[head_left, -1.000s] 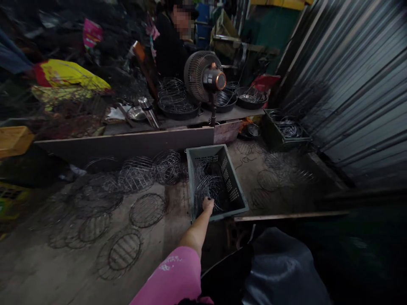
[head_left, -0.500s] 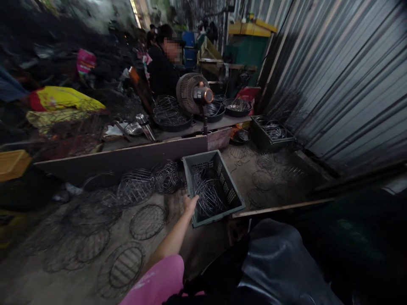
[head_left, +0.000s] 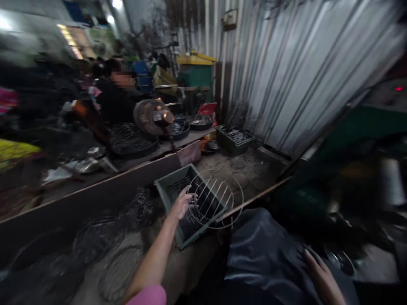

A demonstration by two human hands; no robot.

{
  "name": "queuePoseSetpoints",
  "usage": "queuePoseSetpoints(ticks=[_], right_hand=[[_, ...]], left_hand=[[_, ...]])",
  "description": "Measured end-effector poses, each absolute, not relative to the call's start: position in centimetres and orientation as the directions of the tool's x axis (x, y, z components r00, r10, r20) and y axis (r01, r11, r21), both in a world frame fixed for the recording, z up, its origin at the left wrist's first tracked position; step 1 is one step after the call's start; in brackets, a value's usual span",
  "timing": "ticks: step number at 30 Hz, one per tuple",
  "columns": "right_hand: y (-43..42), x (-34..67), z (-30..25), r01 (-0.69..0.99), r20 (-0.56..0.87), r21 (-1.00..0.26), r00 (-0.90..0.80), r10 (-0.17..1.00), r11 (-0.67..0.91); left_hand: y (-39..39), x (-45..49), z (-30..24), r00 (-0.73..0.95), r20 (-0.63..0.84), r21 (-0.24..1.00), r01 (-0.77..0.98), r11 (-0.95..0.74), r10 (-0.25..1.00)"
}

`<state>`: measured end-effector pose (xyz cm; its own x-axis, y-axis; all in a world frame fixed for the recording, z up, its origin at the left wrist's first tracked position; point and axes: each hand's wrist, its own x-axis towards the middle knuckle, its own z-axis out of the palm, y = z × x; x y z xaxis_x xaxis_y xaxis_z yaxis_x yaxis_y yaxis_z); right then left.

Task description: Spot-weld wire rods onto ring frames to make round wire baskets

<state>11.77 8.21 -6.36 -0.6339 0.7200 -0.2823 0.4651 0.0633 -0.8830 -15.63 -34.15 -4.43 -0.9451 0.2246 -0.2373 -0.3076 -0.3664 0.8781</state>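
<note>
My left hand (head_left: pixel 182 204) is closed on the edge of a round wire rack (head_left: pixel 213 199), an outer ring crossed by parallel bars. The rack hangs tilted above a green plastic crate (head_left: pixel 196 236), and bent wire pieces (head_left: pixel 191 218) lie inside that crate, partly covered by the hand. At the lower right, my right hand (head_left: pixel 322 275) is beside the dark, shiny cloth (head_left: pixel 254 250) over my lap. Its fingers look stretched out, with nothing seen in them, though the picture is dim there.
Blurred wire racks (head_left: pixel 119 271) lie on the floor to the left. Behind a low board (head_left: pixel 133 180) stand a fan (head_left: pixel 151 117) and round pans of wire (head_left: pixel 201 123). Another crate (head_left: pixel 234 144) sits by the corrugated wall (head_left: pixel 286 84). A person in black (head_left: pixel 112 101) is beyond the fan.
My view has swung right. My left hand was at the crate's near left edge; it now holds a round wire rack lifted above the crate. My right hand has come into view.
</note>
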Motion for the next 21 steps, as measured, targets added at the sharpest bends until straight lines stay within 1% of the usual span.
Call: queuePoseSetpoints(ticks=[1, 3, 5, 7, 10, 12, 13, 16, 18, 21], right_hand=[[6.9, 11.2, -5.2, 0.369, -0.309, -0.927, -0.665, 0.680, -0.061], [4.4, 10.2, -2.9, 0.197, -0.322, -0.943, -0.746, 0.583, -0.269], [2.6, 9.9, -1.0, 0.044, -0.278, -0.924, -0.759, 0.589, -0.380], [2.1, 10.5, 0.3, -0.012, -0.291, -0.899, -0.730, 0.619, -0.437], [3.8, 13.1, 1.1, -0.003, -0.383, -0.868, -0.632, 0.674, -0.496], [5.9, 15.3, 1.3, 0.008, -0.418, -0.857, -0.597, 0.685, -0.516], [7.0, 16.4, 1.4, 0.020, -0.428, -0.854, -0.597, 0.679, -0.520], [10.0, 18.7, 1.6, 0.068, -0.447, -0.853, -0.610, 0.655, -0.518], [11.5, 19.5, 1.3, 0.092, -0.452, -0.855, -0.614, 0.647, -0.510], [13.2, 20.3, 0.0, 0.160, -0.456, -0.871, -0.614, 0.645, -0.464]], left_hand=[[-31.9, -15.2, -3.6, -0.923, -0.207, 0.870, -0.325, -0.369, 0.325], [-27.1, -13.9, -2.1, -0.853, -0.173, 0.859, -0.375, -0.349, 0.492], [-22.6, -12.0, -1.0, -0.768, -0.173, 0.862, -0.421, -0.283, 0.617], [-19.1, -10.1, -0.3, -0.671, -0.184, 0.865, -0.457, -0.206, 0.718], [-15.5, -8.3, 0.2, -0.483, -0.192, 0.850, -0.517, -0.101, 0.854], [-13.4, -7.9, 0.4, -0.389, -0.186, 0.838, -0.542, -0.061, 0.902], [-12.3, -7.8, 0.5, -0.371, -0.175, 0.835, -0.547, -0.062, 0.912], [-8.5, -6.8, 0.9, -0.393, -0.127, 0.837, -0.536, -0.114, 0.911], [-6.1, -5.2, 0.8, -0.412, -0.091, 0.864, -0.485, -0.134, 0.907], [-3.9, -2.3, -0.6, -0.503, -0.029, 0.937, -0.315, -0.152, 0.863]])
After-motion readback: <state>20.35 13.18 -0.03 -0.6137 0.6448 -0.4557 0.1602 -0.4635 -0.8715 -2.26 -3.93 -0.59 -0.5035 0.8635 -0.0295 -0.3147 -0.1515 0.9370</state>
